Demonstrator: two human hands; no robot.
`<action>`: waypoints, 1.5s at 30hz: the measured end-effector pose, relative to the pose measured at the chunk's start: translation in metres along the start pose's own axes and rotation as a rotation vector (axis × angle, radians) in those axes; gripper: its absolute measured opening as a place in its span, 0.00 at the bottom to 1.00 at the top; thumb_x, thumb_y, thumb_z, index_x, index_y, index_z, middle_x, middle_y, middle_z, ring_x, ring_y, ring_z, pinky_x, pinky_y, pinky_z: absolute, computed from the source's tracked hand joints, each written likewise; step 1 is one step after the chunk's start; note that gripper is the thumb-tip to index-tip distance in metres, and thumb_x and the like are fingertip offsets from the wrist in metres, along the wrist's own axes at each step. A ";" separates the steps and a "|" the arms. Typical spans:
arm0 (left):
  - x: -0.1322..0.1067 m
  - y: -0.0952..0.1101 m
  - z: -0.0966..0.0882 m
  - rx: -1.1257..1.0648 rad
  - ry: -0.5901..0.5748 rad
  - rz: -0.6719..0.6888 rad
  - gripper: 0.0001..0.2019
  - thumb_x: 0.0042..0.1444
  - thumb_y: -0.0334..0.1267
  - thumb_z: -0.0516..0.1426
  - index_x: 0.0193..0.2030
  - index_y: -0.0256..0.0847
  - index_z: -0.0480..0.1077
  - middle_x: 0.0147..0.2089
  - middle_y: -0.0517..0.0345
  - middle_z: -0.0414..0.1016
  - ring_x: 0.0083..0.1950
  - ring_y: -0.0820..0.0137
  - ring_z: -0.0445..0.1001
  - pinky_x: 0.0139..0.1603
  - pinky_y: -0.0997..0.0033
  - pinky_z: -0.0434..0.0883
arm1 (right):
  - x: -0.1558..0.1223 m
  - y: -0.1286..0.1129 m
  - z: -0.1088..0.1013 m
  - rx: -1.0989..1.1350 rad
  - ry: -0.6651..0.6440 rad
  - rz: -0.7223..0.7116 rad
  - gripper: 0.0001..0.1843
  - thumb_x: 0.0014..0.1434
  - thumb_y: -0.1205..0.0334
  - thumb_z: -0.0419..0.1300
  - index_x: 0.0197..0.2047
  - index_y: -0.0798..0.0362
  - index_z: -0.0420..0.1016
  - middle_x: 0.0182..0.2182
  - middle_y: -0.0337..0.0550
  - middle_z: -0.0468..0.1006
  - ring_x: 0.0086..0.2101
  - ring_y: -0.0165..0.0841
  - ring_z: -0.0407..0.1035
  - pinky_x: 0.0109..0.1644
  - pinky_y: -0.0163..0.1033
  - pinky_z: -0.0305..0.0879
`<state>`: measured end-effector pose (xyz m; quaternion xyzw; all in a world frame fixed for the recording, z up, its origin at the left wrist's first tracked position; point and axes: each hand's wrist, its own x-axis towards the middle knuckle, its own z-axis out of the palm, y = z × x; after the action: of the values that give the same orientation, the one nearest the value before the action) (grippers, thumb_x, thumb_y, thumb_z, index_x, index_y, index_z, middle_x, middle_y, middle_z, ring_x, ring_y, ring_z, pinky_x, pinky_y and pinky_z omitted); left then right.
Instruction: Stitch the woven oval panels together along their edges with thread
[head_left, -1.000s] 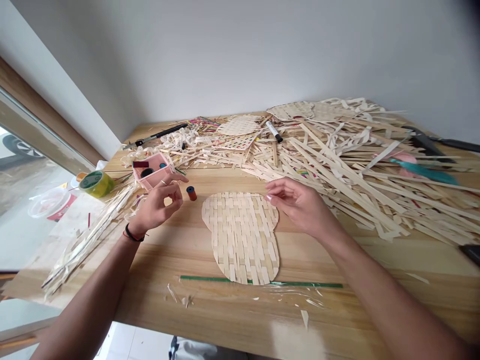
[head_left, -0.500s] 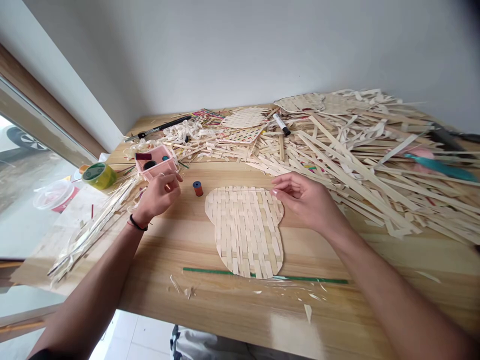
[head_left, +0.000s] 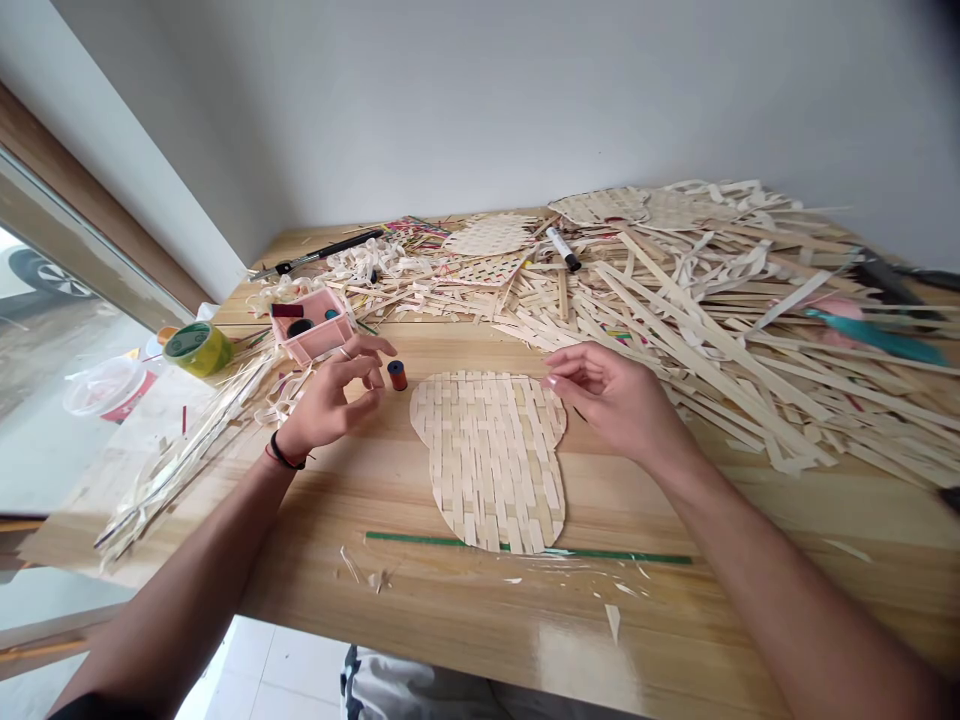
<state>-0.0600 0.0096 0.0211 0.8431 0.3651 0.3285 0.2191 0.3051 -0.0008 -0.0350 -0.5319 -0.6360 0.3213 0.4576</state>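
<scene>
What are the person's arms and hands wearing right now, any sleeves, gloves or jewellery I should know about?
Both forearms are bare, with no sleeves or gloves in view. The left hand has a thin black band with a red one beside it at the wrist, and what looks like a slim ring on one finger. The right hand shows no band or ring; its nails look pale, possibly polished.

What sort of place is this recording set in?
Probably a home craft bench for strip weaving: a wooden table by a window, heaped with pale strips, a woven mat between the hands, plus tape and a marker.
</scene>
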 end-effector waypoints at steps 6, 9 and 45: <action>0.001 0.005 -0.001 0.039 -0.062 0.002 0.10 0.65 0.33 0.58 0.31 0.44 0.66 0.52 0.48 0.84 0.57 0.57 0.81 0.60 0.52 0.76 | 0.000 0.000 -0.001 -0.009 0.013 0.011 0.20 0.61 0.40 0.71 0.44 0.47 0.80 0.38 0.48 0.86 0.38 0.45 0.81 0.46 0.53 0.78; 0.002 0.006 0.000 0.043 -0.081 0.037 0.09 0.64 0.30 0.57 0.32 0.44 0.65 0.52 0.49 0.84 0.55 0.60 0.82 0.59 0.55 0.76 | 0.000 -0.001 -0.002 0.009 0.019 0.016 0.21 0.60 0.39 0.72 0.44 0.47 0.80 0.38 0.48 0.86 0.39 0.45 0.81 0.46 0.52 0.78; 0.000 -0.004 0.016 0.129 -0.029 -0.012 0.08 0.68 0.31 0.55 0.36 0.43 0.69 0.56 0.46 0.78 0.58 0.60 0.78 0.43 0.64 0.78 | 0.010 0.005 -0.015 -0.007 0.173 0.078 0.24 0.54 0.36 0.74 0.39 0.45 0.75 0.41 0.47 0.85 0.42 0.48 0.81 0.50 0.55 0.77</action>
<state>-0.0501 0.0098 0.0078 0.8580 0.3874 0.2904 0.1714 0.3208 0.0087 -0.0315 -0.5836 -0.5741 0.2893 0.4961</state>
